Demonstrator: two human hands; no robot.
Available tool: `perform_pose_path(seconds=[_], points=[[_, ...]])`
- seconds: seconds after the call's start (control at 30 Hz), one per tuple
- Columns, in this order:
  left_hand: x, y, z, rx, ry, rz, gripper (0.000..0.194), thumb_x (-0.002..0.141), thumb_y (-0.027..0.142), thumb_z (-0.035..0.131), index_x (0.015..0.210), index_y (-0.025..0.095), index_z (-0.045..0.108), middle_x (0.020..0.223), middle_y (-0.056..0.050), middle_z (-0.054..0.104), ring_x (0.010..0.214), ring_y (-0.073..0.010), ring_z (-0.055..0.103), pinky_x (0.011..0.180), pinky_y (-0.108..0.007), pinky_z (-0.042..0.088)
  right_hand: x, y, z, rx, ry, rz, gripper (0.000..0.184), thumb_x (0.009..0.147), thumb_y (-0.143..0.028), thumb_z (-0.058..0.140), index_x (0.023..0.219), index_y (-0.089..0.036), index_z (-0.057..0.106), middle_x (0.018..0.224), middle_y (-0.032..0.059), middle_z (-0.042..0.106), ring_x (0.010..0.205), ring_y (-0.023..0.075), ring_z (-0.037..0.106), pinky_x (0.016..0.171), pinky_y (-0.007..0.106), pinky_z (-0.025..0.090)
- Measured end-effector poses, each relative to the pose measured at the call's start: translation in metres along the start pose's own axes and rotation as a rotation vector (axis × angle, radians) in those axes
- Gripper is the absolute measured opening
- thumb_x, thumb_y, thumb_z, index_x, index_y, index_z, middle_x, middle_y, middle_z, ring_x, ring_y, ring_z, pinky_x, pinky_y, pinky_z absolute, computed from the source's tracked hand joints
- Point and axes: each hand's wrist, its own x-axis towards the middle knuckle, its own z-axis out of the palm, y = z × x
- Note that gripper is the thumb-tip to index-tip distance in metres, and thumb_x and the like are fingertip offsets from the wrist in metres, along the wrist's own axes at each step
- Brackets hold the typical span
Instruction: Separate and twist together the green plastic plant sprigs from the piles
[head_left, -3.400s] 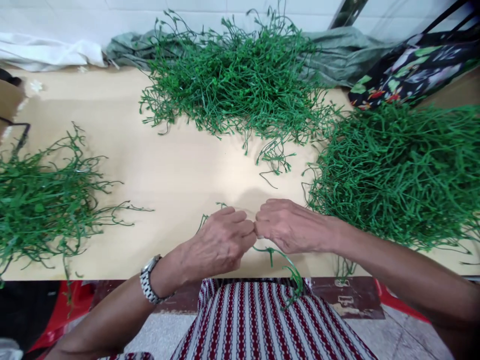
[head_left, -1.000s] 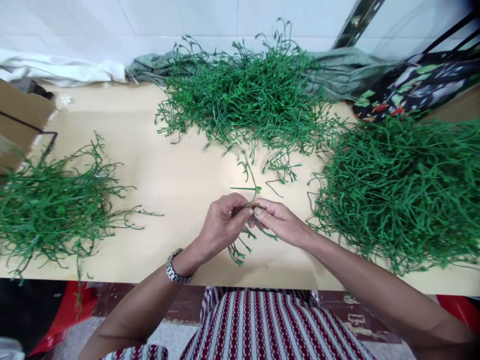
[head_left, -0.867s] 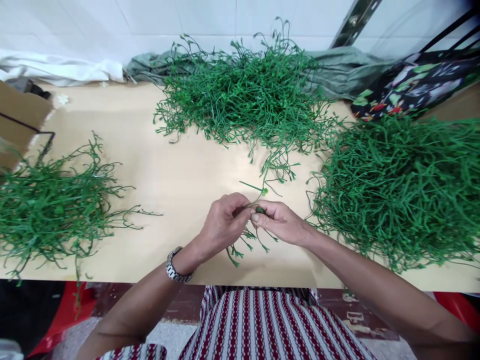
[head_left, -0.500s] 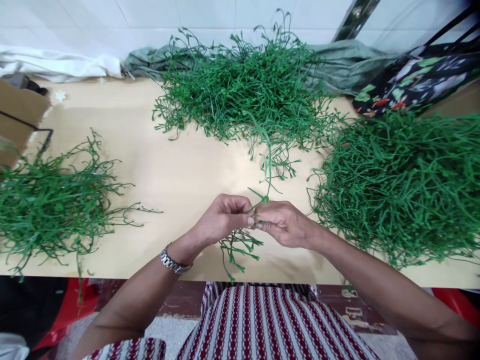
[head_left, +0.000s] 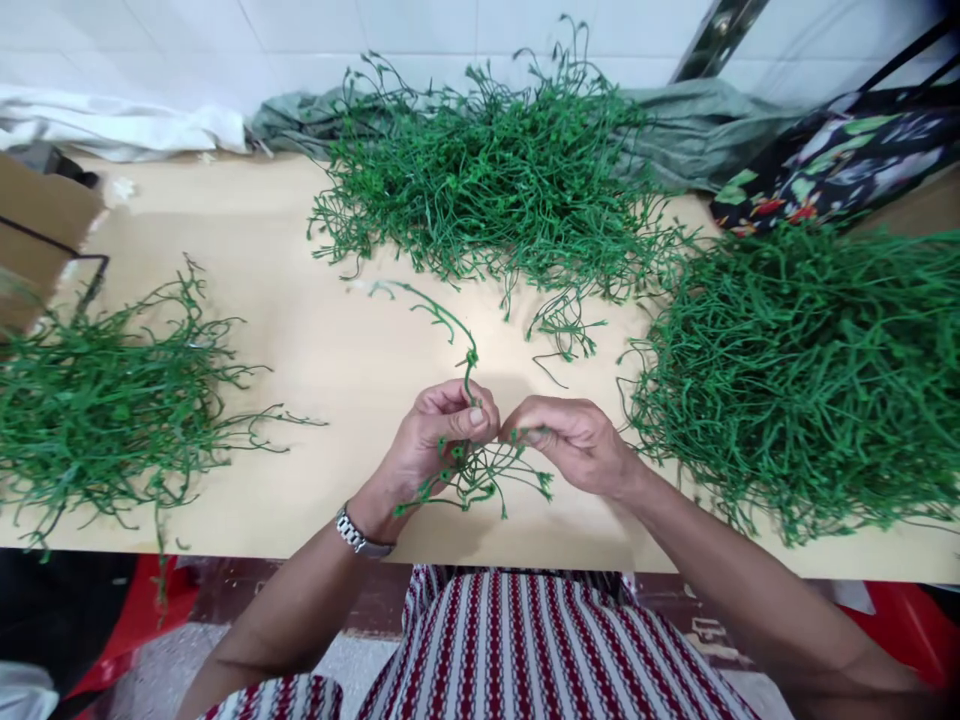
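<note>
My left hand (head_left: 439, 440) and my right hand (head_left: 574, 440) meet over the near middle of a pale wooden table (head_left: 247, 330). Both are closed in a pinch on green plastic plant sprigs (head_left: 472, 470). The branched ends hang under my fingers. One long stem (head_left: 442, 320) curves up and away to the left from my left thumb. A metal watch sits on my left wrist.
Three heaps of the same green sprigs lie on the table: one at the left (head_left: 97, 410), one at the back middle (head_left: 487, 180), a dense one at the right (head_left: 810, 370). A cardboard box (head_left: 37, 240) stands far left, a floral bag (head_left: 840, 150) back right, cloths along the white wall.
The sprig's long stem, which pointed straight away from me half a second ago, now swings up and to the left. More branched ends are bunched under my fingers. My hands stayed in place.
</note>
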Motion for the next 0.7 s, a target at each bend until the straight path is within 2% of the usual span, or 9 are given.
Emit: perform_pose_path(seconds=[0.07, 0.13, 0.2, 0.23, 0.3, 0.4, 0.47, 0.57, 0.7], points=[[0.000, 0.002, 0.001, 0.089, 0.072, 0.046, 0.012, 0.061, 0.019, 0.069, 0.059, 0.013, 0.059, 0.051, 0.002, 0.052, 0.047, -0.0074, 0.043, 0.049, -0.022, 0.032, 0.000, 0.010, 0.004, 0.208, 0.249, 0.180, 0.012, 0.087, -0.023, 0.044, 0.081, -0.018, 0.054, 0.079, 0.0036, 0.062, 0.068, 0.0110, 0.058, 0.063, 0.025, 0.046], [0.001, 0.003, 0.002, 0.179, 0.133, 0.038, 0.015, 0.061, 0.021, 0.070, 0.058, 0.012, 0.058, 0.051, 0.001, 0.053, 0.047, -0.0069, 0.042, 0.047, -0.021, 0.031, 0.000, 0.017, 0.001, 0.363, 0.518, 0.264, 0.013, 0.087, -0.026, 0.044, 0.078, -0.018, 0.050, 0.084, 0.0037, 0.063, 0.071, 0.0115, 0.060, 0.065, 0.025, 0.047], [0.001, 0.002, 0.003, 0.257, 0.180, 0.010, 0.017, 0.061, 0.022, 0.070, 0.057, 0.012, 0.057, 0.052, 0.002, 0.052, 0.047, -0.0063, 0.042, 0.047, -0.020, 0.032, 0.000, 0.017, -0.007, 0.359, 0.687, 0.214, 0.015, 0.087, -0.028, 0.045, 0.076, -0.018, 0.047, 0.092, 0.0050, 0.062, 0.080, 0.0135, 0.061, 0.070, 0.027, 0.048], [0.001, 0.001, 0.003, 0.293, 0.200, 0.009, 0.017, 0.062, 0.022, 0.070, 0.057, 0.012, 0.057, 0.052, 0.002, 0.052, 0.047, -0.0061, 0.042, 0.047, -0.020, 0.033, -0.001, 0.013, -0.012, 0.281, 0.713, 0.164, 0.015, 0.087, -0.028, 0.044, 0.076, -0.018, 0.047, 0.095, 0.0056, 0.061, 0.085, 0.0145, 0.060, 0.073, 0.029, 0.047], [0.002, -0.002, 0.003, 0.369, 0.227, 0.030, 0.017, 0.064, 0.022, 0.068, 0.057, 0.013, 0.056, 0.052, 0.002, 0.050, 0.049, -0.0059, 0.041, 0.048, -0.020, 0.032, -0.005, 0.002, -0.022, 0.022, 0.640, 0.078, 0.014, 0.088, -0.026, 0.043, 0.077, -0.018, 0.049, 0.092, 0.0054, 0.061, 0.087, 0.0144, 0.058, 0.078, 0.028, 0.045], [0.003, -0.003, 0.005, 0.498, 0.233, 0.040, 0.015, 0.067, 0.021, 0.065, 0.058, 0.013, 0.056, 0.050, 0.004, 0.046, 0.048, -0.0056, 0.038, 0.047, -0.020, 0.029, -0.008, -0.019, -0.027, -0.386, 0.344, 0.054, 0.012, 0.087, -0.018, 0.041, 0.083, -0.018, 0.052, 0.079, 0.0036, 0.058, 0.073, 0.0116, 0.055, 0.070, 0.023, 0.042], [0.005, -0.003, 0.006, 0.590, 0.226, 0.028, 0.014, 0.069, 0.021, 0.063, 0.059, 0.013, 0.057, 0.049, 0.004, 0.043, 0.047, -0.0055, 0.035, 0.046, -0.021, 0.026, -0.006, -0.027, -0.022, -0.541, 0.156, 0.045, 0.014, 0.086, -0.015, 0.039, 0.088, -0.017, 0.053, 0.079, 0.0046, 0.059, 0.069, 0.0117, 0.053, 0.064, 0.023, 0.041], [0.007, -0.003, 0.010, 0.676, 0.241, 0.067, 0.012, 0.069, 0.020, 0.062, 0.061, 0.013, 0.057, 0.050, 0.004, 0.042, 0.047, -0.0061, 0.035, 0.045, -0.021, 0.026, 0.001, -0.027, -0.010, -0.648, -0.006, 0.099, 0.017, 0.083, -0.013, 0.038, 0.089, -0.015, 0.054, 0.079, 0.0061, 0.059, 0.068, 0.0132, 0.052, 0.061, 0.024, 0.039], [0.011, -0.005, 0.015, 0.652, 0.305, 0.154, 0.011, 0.070, 0.020, 0.061, 0.063, 0.015, 0.055, 0.055, 0.003, 0.048, 0.052, -0.0079, 0.043, 0.048, -0.020, 0.034, 0.006, -0.014, 0.004, -0.594, -0.061, 0.225, 0.013, 0.082, -0.023, 0.047, 0.074, -0.015, 0.052, 0.063, 0.0000, 0.052, 0.053, 0.0087, 0.042, 0.051, 0.021, 0.031]])
